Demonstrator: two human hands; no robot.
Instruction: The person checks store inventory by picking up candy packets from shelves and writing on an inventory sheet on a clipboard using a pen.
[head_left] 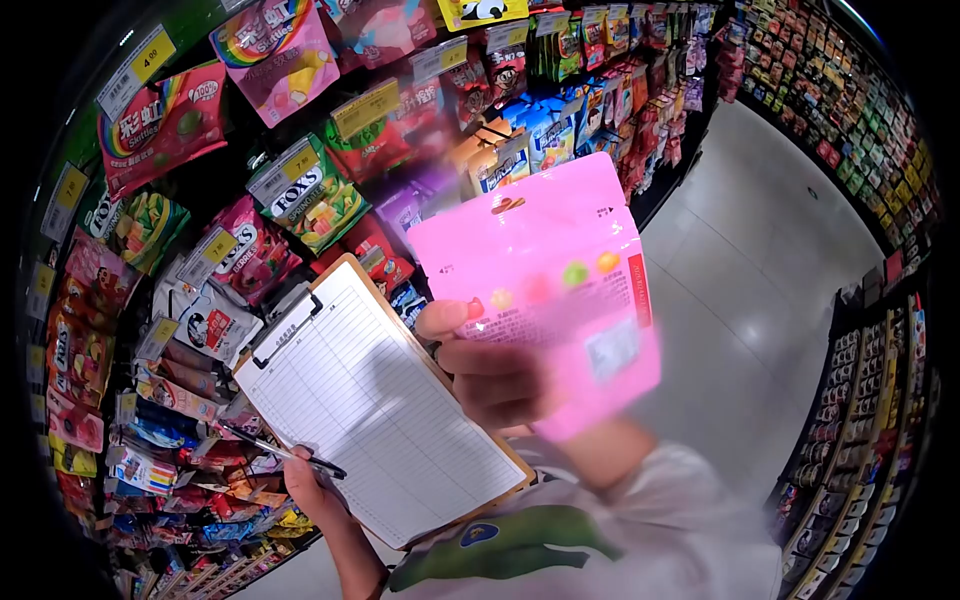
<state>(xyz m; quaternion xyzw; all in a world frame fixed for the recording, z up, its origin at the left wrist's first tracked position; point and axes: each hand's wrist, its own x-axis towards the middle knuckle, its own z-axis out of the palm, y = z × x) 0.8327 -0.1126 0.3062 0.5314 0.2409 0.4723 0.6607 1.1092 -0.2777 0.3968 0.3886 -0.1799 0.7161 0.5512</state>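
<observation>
My right hand (490, 370) is closed on a pink candy bag (540, 235), held up in front of me with its printed back toward me. Small fruit pictures and a hang hole show on the bag; its lower part is smeared by motion. Lower left, my left hand (308, 488) grips the edge of a wooden clipboard (518, 468) together with a pen (275, 447). A sheet with a ruled table (385, 420) lies under the black clip (287, 330). The left fingers beneath the board are hidden.
Racks of hanging candy bags fill the left, among them a Skittles bag (165, 125) and a green Fox's bag (315, 195), with price tags (140, 70) in front. A tiled aisle floor (745, 230) runs along the right, bordered by more stocked shelves (850, 440).
</observation>
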